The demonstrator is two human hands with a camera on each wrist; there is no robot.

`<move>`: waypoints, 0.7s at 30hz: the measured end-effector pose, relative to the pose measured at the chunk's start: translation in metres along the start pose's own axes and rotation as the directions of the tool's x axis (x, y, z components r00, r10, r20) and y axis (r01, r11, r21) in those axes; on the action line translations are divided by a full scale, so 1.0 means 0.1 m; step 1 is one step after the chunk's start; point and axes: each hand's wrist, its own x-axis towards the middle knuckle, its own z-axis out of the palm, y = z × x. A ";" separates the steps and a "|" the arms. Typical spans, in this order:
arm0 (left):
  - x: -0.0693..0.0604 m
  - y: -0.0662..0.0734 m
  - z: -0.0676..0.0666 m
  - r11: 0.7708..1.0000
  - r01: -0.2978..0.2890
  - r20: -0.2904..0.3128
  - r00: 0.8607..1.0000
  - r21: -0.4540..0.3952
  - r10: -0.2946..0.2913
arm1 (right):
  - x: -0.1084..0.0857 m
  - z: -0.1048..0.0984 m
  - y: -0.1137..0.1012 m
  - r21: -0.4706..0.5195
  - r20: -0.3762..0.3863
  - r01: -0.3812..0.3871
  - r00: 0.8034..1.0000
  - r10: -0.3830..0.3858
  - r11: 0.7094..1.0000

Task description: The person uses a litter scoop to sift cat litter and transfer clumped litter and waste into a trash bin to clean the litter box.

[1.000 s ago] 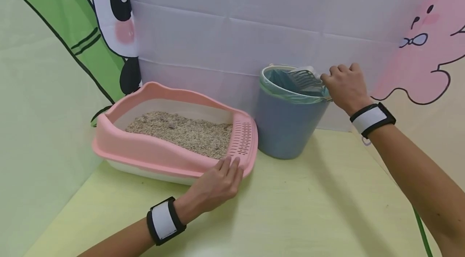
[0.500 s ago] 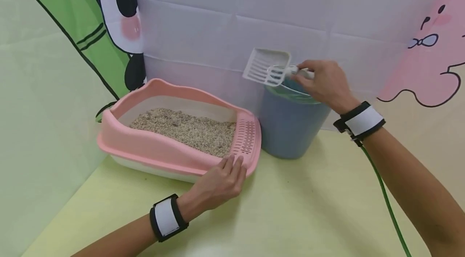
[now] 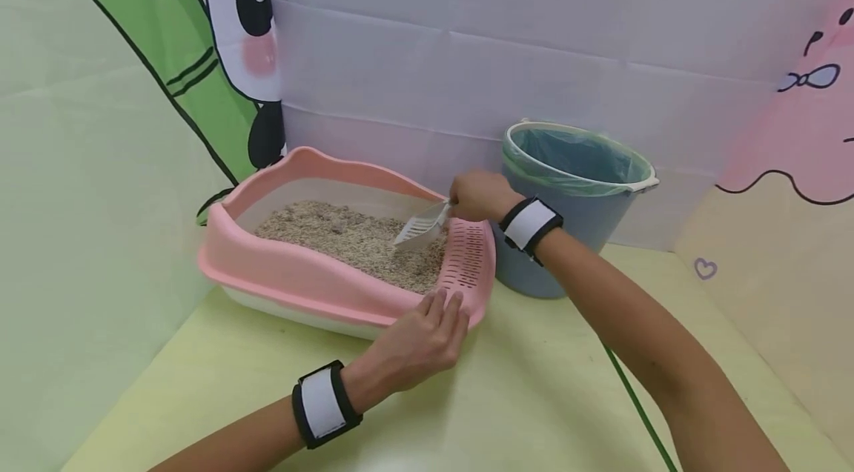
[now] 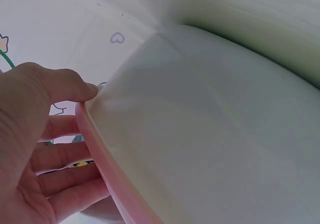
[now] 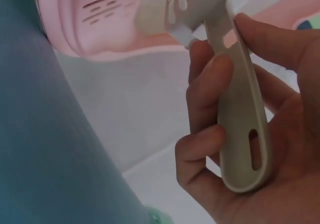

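A pink and white litter box [image 3: 293,264], partly filled with grainy litter [image 3: 353,235], stands at the left of the head view. My left hand [image 3: 416,342] grips its front right rim; the left wrist view has the thumb on the white side and the fingers over the pink edge [image 4: 102,156]. Curled round the handle of a pale slotted litter scoop [image 3: 420,227], my right hand [image 3: 483,195] is above the box's perforated right end. The scoop's tip is at the litter surface; whether it has sunk in I cannot tell. Its handle [image 5: 240,119] fills the palm in the right wrist view.
Close to the box's right end stands a blue-grey bucket [image 3: 600,216] lined with a greenish bag [image 3: 567,153]. Behind both hangs a pale printed cloth wall [image 3: 400,72]. A green cord [image 3: 640,405] runs below my right forearm over the yellow-green tabletop [image 3: 534,398].
My right hand has lifted the scoop out of the bucket and carried it left and down to the litter. The left hand has kept its grip on the rim.
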 end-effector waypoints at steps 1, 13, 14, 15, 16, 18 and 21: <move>0.00 0.00 0.00 1.000 0.002 -0.001 1.000 -0.002 -0.002 | 0.07 0.05 -0.01 -0.008 0.015 -0.010 1.000 0.010 1.000; 0.04 -0.01 -0.02 1.000 -0.011 0.022 1.000 0.013 0.011 | 0.56 0.57 0.07 0.093 0.067 -0.043 0.997 0.037 0.995; 0.04 -0.02 -0.02 1.000 -0.011 0.021 1.000 0.019 0.011 | 0.57 0.59 0.05 0.112 0.059 -0.038 0.998 0.031 0.993; 0.04 -0.02 -0.02 1.000 -0.009 0.019 1.000 0.023 0.009 | 0.59 0.62 0.03 0.137 0.053 -0.034 0.998 0.027 0.990; 0.04 -0.03 -0.02 1.000 -0.009 0.016 1.000 0.026 0.008 | 0.60 0.65 0.01 0.149 0.048 -0.025 0.999 0.018 0.989; 0.03 -0.03 -0.02 1.000 -0.010 0.010 1.000 0.030 0.010 | 0.63 0.71 -0.03 0.176 0.031 -0.003 1.000 -0.003 0.984; 0.01 -0.01 -0.01 1.000 -0.015 -0.008 1.000 0.025 0.015 | 0.68 0.80 -0.10 0.200 0.027 0.013 0.999 -0.019 0.980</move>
